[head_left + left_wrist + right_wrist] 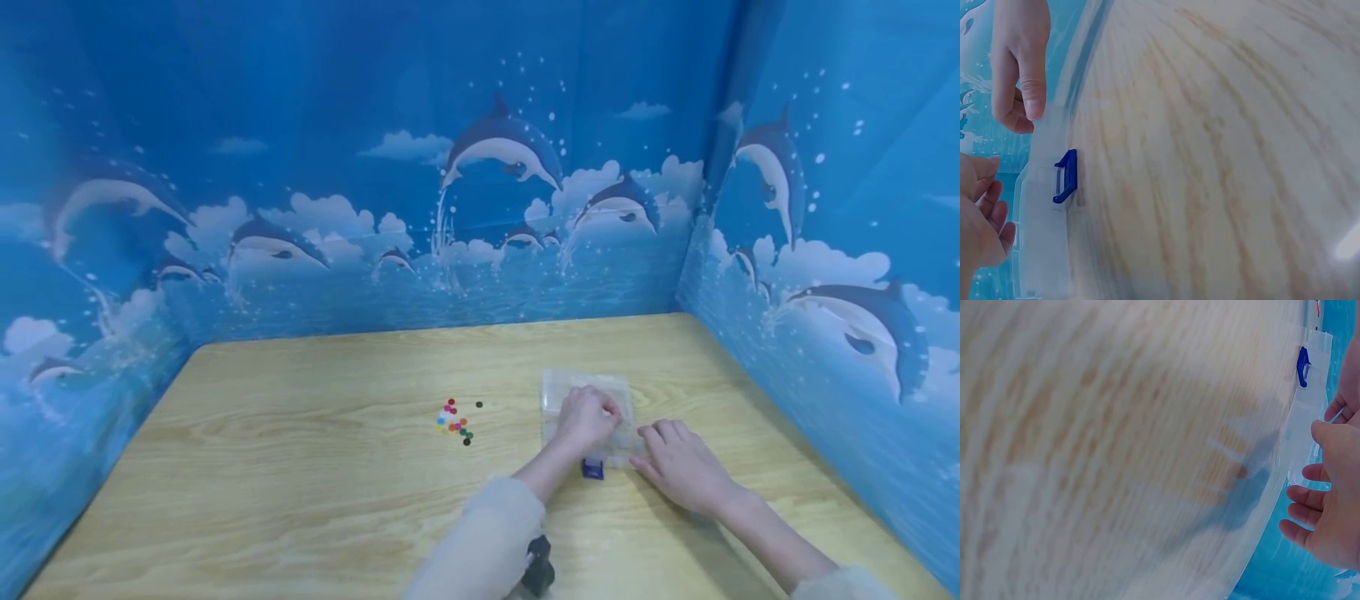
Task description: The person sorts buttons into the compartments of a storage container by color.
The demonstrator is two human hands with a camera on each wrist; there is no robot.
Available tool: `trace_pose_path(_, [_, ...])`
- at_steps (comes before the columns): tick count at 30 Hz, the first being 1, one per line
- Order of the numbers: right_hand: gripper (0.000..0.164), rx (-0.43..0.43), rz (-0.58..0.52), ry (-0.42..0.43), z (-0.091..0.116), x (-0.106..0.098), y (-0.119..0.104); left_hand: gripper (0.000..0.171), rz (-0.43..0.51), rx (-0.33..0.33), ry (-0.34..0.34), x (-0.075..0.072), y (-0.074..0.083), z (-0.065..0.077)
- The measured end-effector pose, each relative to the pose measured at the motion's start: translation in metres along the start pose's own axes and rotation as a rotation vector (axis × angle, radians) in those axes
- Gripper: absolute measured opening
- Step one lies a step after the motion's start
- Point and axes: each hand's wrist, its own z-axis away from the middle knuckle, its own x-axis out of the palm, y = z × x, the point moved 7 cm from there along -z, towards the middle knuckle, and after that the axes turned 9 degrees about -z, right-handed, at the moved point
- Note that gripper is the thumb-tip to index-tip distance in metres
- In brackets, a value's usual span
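Two bare hands work at one clear plastic case (553, 392) toward the right of the wooden worktop (300, 467), with one blue latch (592, 469) at its near edge. To the left of the case lies one group of small coloured discs (457, 427), a dozen or so, too tiny and close-set for an exact count; one dark disc (479, 404) sits a little apart at the group's far right.

The left hand (587, 418) reaches in from the near left, over the case, fingers curled. Its grip is drawn in, thumb near forefinger, but I cannot tell whether anything is pinched there. The right hand (684, 467) comes from the near right, palm down, beside the case's right edge; its grip is apart, thumb clear of the loosely bent fingers. Whether it touches the edge is unclear.
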Motion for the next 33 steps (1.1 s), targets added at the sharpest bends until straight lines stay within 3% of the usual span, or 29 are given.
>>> trace_pose_path(11, [0.039, -0.023, 0.012, 0.03, -0.001, 0.001, -0.001, 0.005, 0.092, 0.06, 0.053, -0.03, -0.012, 0.005])
trace_pose_path(20, [0.042, 0.039, -0.003, -0.021, 0.0, 0.001, 0.0, 0.007, 0.104, 0.049, 0.064, -0.04, -0.033, 0.004])
trace_pose_path(33, [0.042, 0.054, -0.019, -0.036, -0.001, 0.001, 0.0, 0.008, 0.189, -0.003, 0.027, -0.061, -0.06, 0.01])
